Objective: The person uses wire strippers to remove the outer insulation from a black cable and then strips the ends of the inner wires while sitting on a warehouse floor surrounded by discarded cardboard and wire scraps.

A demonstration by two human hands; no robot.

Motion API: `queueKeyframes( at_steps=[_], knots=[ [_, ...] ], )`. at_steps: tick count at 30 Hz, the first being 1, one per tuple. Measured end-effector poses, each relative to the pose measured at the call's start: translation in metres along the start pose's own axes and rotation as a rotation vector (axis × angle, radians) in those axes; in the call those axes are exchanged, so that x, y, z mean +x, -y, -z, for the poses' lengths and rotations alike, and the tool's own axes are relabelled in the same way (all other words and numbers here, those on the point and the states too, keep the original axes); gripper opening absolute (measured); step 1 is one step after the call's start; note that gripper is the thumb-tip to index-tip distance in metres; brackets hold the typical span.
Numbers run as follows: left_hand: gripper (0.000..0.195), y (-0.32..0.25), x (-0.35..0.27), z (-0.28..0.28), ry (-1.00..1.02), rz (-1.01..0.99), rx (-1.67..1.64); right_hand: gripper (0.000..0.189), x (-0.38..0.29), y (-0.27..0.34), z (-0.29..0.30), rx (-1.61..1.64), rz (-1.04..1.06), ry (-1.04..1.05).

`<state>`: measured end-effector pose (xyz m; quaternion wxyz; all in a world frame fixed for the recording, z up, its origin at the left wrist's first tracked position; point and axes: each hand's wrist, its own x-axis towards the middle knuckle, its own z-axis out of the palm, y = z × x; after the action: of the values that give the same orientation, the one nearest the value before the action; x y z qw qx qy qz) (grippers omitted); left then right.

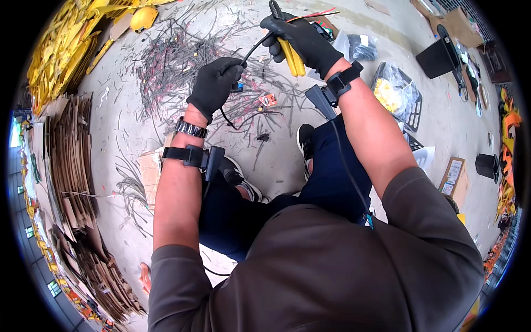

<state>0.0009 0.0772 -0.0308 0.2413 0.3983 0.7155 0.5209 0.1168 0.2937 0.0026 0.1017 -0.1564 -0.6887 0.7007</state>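
Note:
Between my two black-gloved hands runs a black cable. My left hand pinches it between thumb and fingers, and its tail hangs below toward the floor. My right hand grips yellow-handled pliers or wire strippers, whose dark jaws point away from me. From that same hand stick out thin red, orange and black wires at the cable's far end. How the right fingers divide between cable and tool is partly hidden by the glove. Beneath my hands lies a wide heap of cable scraps.
Flattened cardboard is stacked on the left, below piled yellow plastic parts. A yellow hard hat lies nearby. To the right are a black crate with bagged yellow pieces, a black bin and a cardboard box.

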Motion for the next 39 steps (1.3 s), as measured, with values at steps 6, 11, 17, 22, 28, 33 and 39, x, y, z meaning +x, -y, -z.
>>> queueKeyframes(
  at_steps=[6, 11, 17, 22, 28, 33, 39],
  knots=[
    [0.023, 0.003, 0.007, 0.012, -0.076, 0.148, -0.059, 0.037, -0.012, 0.015, -0.025, 0.013, 0.162, 0.080],
    [0.023, 0.010, 0.004, 0.019, -0.108, -0.111, 0.139, 0.027, 0.002, 0.009, -0.012, 0.126, 0.143, 0.010],
    [0.022, 0.020, 0.008, 0.018, -0.188, -0.279, 0.277, 0.030, 0.011, 0.001, 0.002, 0.109, 0.112, -0.024],
    [0.023, -0.004, 0.011, 0.021, -0.322, 0.025, 0.246, 0.025, 0.003, 0.009, -0.015, 0.071, 0.214, 0.041],
    [0.026, -0.003, 0.009, 0.034, -0.391, 0.196, 0.098, 0.024, -0.010, 0.021, -0.056, -0.331, 0.605, 0.016],
    [0.030, 0.003, 0.004, 0.036, -0.152, 0.077, -0.050, 0.025, 0.005, 0.014, -0.014, 0.007, 0.358, 0.000],
    [0.032, 0.013, 0.011, 0.037, -0.210, 0.129, 0.191, 0.023, -0.022, 0.044, -0.019, 0.098, 0.326, 0.033]
  ],
)
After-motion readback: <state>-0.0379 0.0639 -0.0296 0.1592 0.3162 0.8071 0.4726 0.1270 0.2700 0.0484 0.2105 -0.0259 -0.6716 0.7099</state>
